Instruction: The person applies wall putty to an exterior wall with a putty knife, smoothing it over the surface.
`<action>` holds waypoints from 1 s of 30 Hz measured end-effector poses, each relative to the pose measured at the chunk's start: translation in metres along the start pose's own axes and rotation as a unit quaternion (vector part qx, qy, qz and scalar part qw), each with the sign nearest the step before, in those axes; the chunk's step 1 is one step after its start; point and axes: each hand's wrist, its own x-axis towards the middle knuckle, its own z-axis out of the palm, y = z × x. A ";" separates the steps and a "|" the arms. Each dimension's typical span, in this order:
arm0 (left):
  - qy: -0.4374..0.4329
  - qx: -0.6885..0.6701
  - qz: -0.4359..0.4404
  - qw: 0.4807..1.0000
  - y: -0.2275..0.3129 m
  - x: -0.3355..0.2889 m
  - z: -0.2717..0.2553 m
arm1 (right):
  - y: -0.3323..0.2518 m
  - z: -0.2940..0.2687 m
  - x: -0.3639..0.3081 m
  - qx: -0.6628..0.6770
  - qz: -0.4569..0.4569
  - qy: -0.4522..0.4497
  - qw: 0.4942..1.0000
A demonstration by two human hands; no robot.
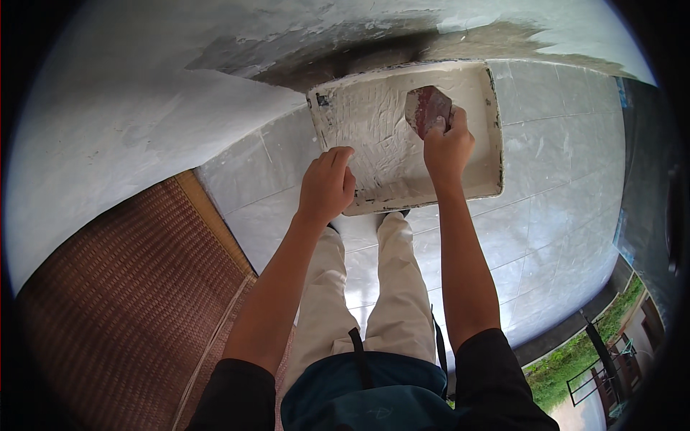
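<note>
My right hand (449,147) grips a putty knife (430,109) with a wide, dark reddish, stained blade. The blade is over the right part of a shallow rectangular tray (491,136). Whitish, ridged filler paste (381,118) coats the tray's inside, and dark smears mark its rim. By the tray's left side is my left hand (329,185), its fingers curled and closed. It overlaps the rim from this angle; whether it grips the rim or something small is hidden.
A patchy grey and white wall (180,65) rises beyond and to the left. Grey tiles (546,158) cover the floor around the tray. A brown woven mat (144,287) lies at left. My legs (395,280) stand close to the tray's near edge. Grass (560,359) shows at lower right.
</note>
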 end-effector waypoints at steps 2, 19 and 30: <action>-0.002 0.000 -0.005 1.000 -0.001 -0.002 0.002 | 0.004 0.002 0.000 -0.012 -0.007 -0.013 1.000; -0.002 -0.025 -0.026 0.999 -0.001 -0.023 0.016 | 0.028 -0.009 0.006 -0.048 -0.065 -0.122 0.989; -0.028 -0.026 -0.038 0.999 0.004 -0.034 0.010 | 0.036 -0.012 -0.009 0.001 0.072 -0.181 0.981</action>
